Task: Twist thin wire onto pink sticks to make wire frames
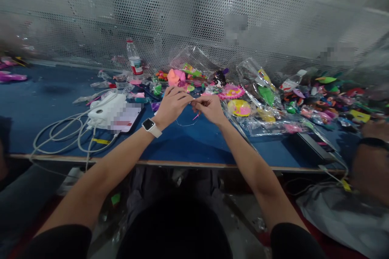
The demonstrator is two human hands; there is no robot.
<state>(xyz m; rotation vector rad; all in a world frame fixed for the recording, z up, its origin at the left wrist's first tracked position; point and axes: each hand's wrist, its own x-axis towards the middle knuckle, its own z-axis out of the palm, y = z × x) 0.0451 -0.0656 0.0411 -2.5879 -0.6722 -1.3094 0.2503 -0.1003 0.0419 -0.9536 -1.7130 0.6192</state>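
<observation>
My left hand (170, 107), with a pale-banded watch on the wrist, is held over the blue table. Its fingertips are drawn together and meet those of my right hand (211, 108). The fingers of the right hand are closed in a pinch. What lies between the fingertips is too small to make out. A thin pale thread (186, 124) hangs in a loop just below the hands. A small pink piece (194, 117) shows beneath the right fingers; whether it is held or lying on the table, I cannot tell.
Colourful foam pieces and clear plastic bags (267, 93) spread along the back and right. A bottle (134, 58) stands at the perforated metal panel (170, 12). Left are a white power adapter (106, 109) with cables and a phone (129, 118). A black box (306, 147) and another person's arm (369, 166) are right.
</observation>
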